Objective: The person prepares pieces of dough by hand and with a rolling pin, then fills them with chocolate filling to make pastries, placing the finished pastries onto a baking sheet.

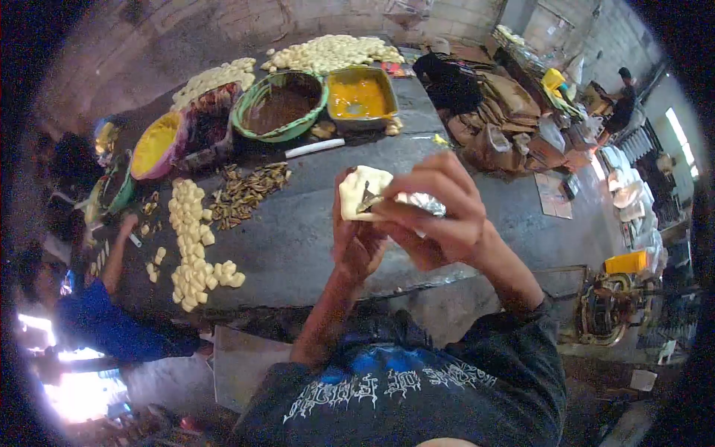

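My left hand [359, 249] is raised over the dark table and holds up a flattened piece of pale dough [363, 182] from below and behind. A small dark strip of filling lies on the dough. From the right, my right hand [443, 205] reaches over, its curled fingers and thumb pinching at the dough's right edge beside the filling. A bright silvery patch shows between those fingers. Left of my hands lie a heap of brown strips [246, 194] and a long row of pale dough pieces [192, 238].
Behind stand a green basin [240, 119] with dark brown contents, a square tray [396, 112] of orange liquid and a yellow-lined pink basin [136, 167]. A white rod [315, 147] lies before them. More dough [335, 54] covers the back. A person in blue [123, 320] works at left.
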